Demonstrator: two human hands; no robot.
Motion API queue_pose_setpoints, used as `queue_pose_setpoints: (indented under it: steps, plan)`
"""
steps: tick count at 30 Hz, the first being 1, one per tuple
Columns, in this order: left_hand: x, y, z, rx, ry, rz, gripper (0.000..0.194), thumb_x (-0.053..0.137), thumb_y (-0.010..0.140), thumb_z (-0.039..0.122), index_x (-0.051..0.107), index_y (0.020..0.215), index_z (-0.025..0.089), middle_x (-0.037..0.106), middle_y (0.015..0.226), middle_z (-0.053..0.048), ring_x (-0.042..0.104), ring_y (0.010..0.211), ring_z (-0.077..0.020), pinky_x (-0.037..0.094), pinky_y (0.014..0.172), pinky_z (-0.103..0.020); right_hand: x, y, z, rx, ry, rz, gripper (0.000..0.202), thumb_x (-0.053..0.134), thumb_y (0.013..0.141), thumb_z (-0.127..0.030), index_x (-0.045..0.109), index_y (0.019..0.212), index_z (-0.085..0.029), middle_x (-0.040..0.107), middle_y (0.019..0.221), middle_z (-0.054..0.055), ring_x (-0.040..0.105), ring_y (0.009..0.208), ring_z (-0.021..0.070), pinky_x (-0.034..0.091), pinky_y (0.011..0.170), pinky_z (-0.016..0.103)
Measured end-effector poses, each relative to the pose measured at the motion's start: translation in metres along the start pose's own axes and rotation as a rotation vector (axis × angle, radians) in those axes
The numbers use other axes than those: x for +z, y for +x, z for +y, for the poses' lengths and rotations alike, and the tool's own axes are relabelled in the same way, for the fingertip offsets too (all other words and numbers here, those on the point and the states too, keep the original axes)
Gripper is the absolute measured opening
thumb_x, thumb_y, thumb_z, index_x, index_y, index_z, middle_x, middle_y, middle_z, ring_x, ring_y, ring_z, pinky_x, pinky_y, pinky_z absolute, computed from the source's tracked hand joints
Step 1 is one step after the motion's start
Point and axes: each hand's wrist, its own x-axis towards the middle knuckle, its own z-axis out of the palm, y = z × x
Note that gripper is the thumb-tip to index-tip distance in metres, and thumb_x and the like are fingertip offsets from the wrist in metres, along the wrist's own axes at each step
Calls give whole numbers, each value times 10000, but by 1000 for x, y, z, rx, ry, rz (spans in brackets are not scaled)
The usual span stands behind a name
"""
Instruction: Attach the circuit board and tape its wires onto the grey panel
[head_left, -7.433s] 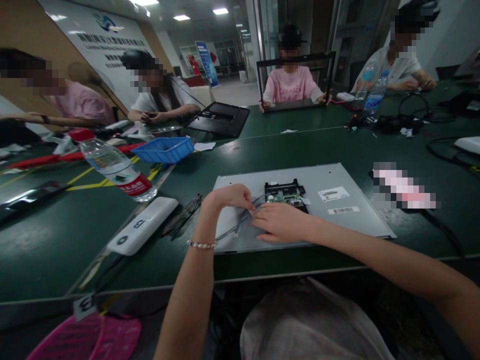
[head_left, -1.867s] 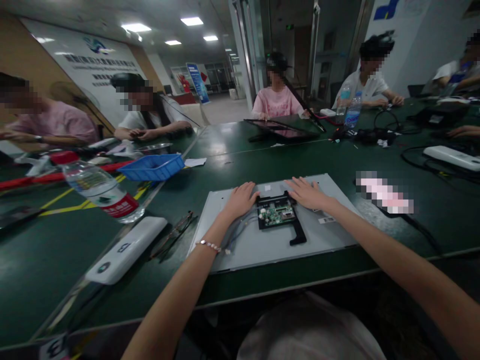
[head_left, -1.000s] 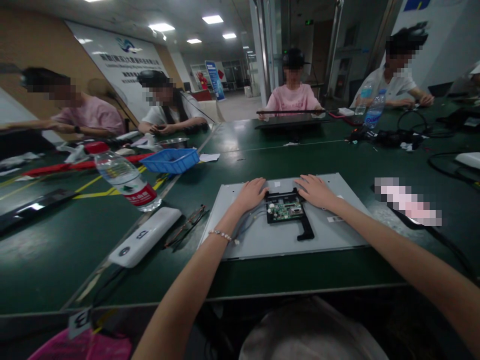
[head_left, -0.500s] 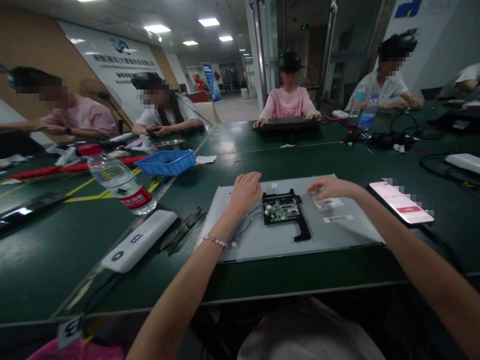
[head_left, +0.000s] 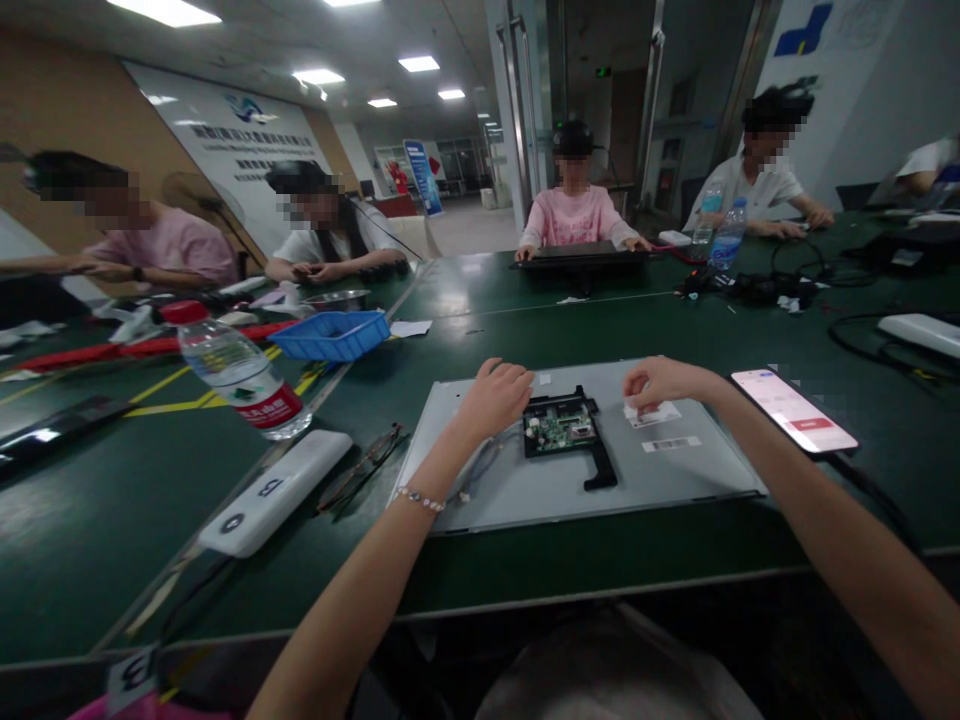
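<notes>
A grey metal panel [head_left: 495, 500] lies flat on the green table in front of me. On its middle sits a black bracket [head_left: 600, 465] around a green circuit board [head_left: 559, 430]. My left hand [head_left: 504, 392] rests at the bracket's upper left, fingers bent and close together; what is under them is hidden. Beside its wrist a thin grey cable [head_left: 487, 458] runs over the panel. My right hand [head_left: 660, 383] is over the panel's right part at a white label [head_left: 660, 413], fingers curled inward, and whatever they pinch is too small to make out.
Left of the panel are glasses [head_left: 360, 468], a white power bank [head_left: 277, 492], a water bottle [head_left: 240, 380] and a blue tray [head_left: 334, 335]. A lit phone [head_left: 795, 410] lies on the right. Several people sit around the table, one opposite behind a dark panel [head_left: 581, 257].
My left hand has shifted right, nearer the bracket, its fingers lower. The fingers of my right hand have curled in over the label. The view has tilted slightly up.
</notes>
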Motion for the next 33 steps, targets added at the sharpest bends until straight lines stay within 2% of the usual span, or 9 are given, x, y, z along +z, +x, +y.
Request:
queue_pose_setpoints:
  steps: [5, 8, 12, 16, 21, 26, 33]
  plan:
    - [-11, 1, 17, 30, -23, -5, 284, 346, 946, 244, 544, 1144, 197, 626, 1055, -87, 550, 1012, -225, 284, 996, -439, 10, -2, -16, -23, 206, -5, 216, 654, 688, -233, 647, 898, -180, 707, 875, 49, 669, 793, 180, 532, 703, 279]
    - [-16, 3, 27, 81, -99, -33, 304, 345, 948, 260, 522, 1188, 203, 622, 1077, -81, 554, 1015, -212, 305, 989, -417, 14, 1, -20, -40, 158, -42, 268, 648, 691, -231, 669, 955, -189, 712, 861, 38, 661, 797, 182, 515, 690, 271]
    - [-19, 4, 39, 167, -229, -65, 329, 355, 948, 280, 501, 1236, 217, 609, 1119, -75, 545, 1048, -206, 344, 970, -379, 15, 6, -18, -105, -9, -39, 206, 641, 697, -259, 714, 879, -195, 708, 805, 16, 641, 801, 182, 486, 721, 274]
    - [-16, 4, 49, 225, -329, -86, 330, 353, 958, 293, 508, 1239, 216, 589, 1170, -77, 527, 1088, -200, 362, 974, -360, 16, 6, -17, -97, 72, -55, 186, 647, 682, -262, 697, 841, -179, 703, 798, 26, 633, 760, 163, 474, 648, 247]
    - [-12, 2, 55, 230, -374, -87, 327, 358, 961, 301, 511, 1237, 219, 569, 1206, -83, 517, 1115, -207, 370, 980, -368, 22, 6, -20, -51, 235, -137, 204, 664, 676, -264, 646, 849, -156, 702, 743, 43, 642, 700, 148, 478, 588, 225]
    - [-14, 2, 58, 253, -383, -65, 350, 358, 961, 327, 490, 1265, 216, 538, 1247, -94, 500, 1140, -217, 362, 995, -377, 28, 10, -21, -42, 324, -122, 210, 645, 682, -207, 618, 883, -150, 707, 737, 47, 672, 732, 155, 469, 557, 196]
    - [-9, 2, 58, 306, -396, -85, 299, 428, 933, 315, 552, 1187, 217, 543, 1211, -91, 495, 1145, -228, 364, 988, -395, 36, 9, -31, -19, 302, -118, 132, 605, 671, -158, 584, 801, -152, 669, 645, 17, 677, 661, 152, 402, 470, 167]
